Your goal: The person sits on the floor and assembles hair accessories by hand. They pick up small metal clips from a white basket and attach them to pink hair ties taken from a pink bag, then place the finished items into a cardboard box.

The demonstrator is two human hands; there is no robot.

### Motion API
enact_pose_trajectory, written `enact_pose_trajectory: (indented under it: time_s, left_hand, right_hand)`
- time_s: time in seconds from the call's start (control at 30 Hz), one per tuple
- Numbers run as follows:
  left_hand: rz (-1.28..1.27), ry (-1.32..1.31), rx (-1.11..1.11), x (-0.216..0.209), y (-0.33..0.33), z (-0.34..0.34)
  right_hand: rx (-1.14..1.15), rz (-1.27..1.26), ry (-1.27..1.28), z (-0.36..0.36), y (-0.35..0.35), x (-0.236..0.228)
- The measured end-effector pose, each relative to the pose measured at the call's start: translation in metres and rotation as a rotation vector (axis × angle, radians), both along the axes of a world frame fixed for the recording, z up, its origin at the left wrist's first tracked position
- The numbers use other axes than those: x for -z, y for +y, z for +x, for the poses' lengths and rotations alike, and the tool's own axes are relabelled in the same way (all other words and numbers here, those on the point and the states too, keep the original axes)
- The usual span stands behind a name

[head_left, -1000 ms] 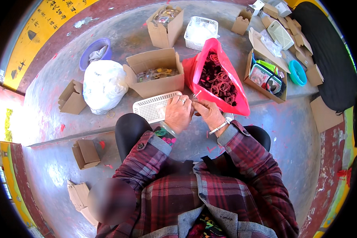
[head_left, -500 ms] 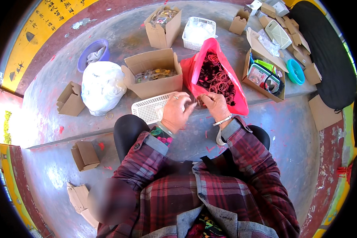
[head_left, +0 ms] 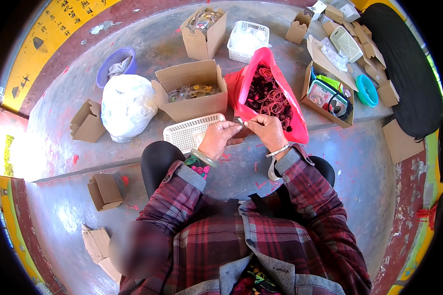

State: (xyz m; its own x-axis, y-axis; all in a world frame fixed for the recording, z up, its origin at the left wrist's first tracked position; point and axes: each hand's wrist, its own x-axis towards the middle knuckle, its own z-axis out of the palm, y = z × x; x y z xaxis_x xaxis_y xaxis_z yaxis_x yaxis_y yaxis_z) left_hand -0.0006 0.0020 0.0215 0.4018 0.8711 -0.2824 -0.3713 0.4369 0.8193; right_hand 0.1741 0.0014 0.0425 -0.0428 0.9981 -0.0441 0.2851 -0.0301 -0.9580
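My left hand [head_left: 219, 139] and my right hand [head_left: 268, 131] meet in front of me, fingertips pinched close together. Between them shows a small pale piece [head_left: 240, 121], too small to name; both pinches seem to be on it. Just beyond my left hand lies a white perforated plastic basket [head_left: 182, 136], partly covered by that hand. Past my right hand stands an open pink-red bag [head_left: 299, 129] full of dark and pinkish-red loops [head_left: 274, 101] that look like hair ties. A cardboard box [head_left: 194, 109] behind the basket holds many small clear-wrapped items [head_left: 192, 92].
A stuffed white plastic bag [head_left: 128, 108], a purple basin [head_left: 103, 73] and a small open carton [head_left: 87, 123] stand at the left. Farther back are another filled carton [head_left: 202, 44] and a white basket [head_left: 248, 42]. Right: a box of bright items [head_left: 330, 96] and a turquoise basin [head_left: 366, 90].
My left hand has closed from spread fingers into a pinch and come up against my right fingertips. A small pale piece now shows between them.
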Motion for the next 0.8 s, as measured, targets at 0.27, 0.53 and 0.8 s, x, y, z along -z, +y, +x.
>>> enact_pose_trajectory:
  time_s: [0.27, 0.53, 0.8]
  left_hand:
    - [0.095, 0.201, -0.079, 0.003, 0.002, 0.001]
    - [0.469, 0.543, -0.048, 0.009, -0.003, 0.009]
    - [0.76, 0.796, -0.065, 0.015, -0.004, 0.009]
  right_hand:
    - [-0.009, 0.701, -0.402, -0.004, -0.006, -0.023]
    - [-0.037, 0.578, -0.5, -0.014, -0.016, -0.009]
    - [-0.063, 0.647, -0.527, -0.007, -0.01, -0.005]
